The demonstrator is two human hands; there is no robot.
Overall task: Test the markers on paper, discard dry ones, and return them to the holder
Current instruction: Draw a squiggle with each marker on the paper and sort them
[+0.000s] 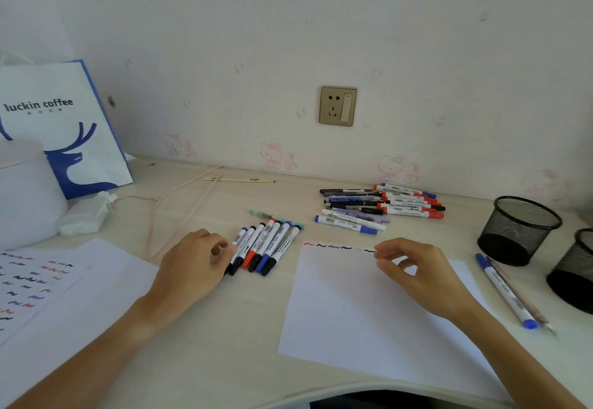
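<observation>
A white sheet of paper (362, 319) lies in front of me with a row of short red, black and blue test squiggles (340, 247) along its top edge. Left of it, several capped markers (266, 246) lie side by side. My left hand (192, 269) sits at the left end of this row, its curled fingertips pinching the leftmost marker (240, 239). My right hand (417, 275) hovers over the paper's top right part, fingers loosely curled, holding nothing. A pile of other markers and pens (382, 206) lies behind the paper. Two black mesh holders (518, 229) (574, 275) stand at the right.
A blue-capped marker and a pencil (505, 290) lie apart, right of the paper. A second sheet full of squiggles (38, 283) lies at the left, a coffee bag (64, 126) and a white packet (85, 217) behind it. A thin pink cord (179, 198) crosses the desk.
</observation>
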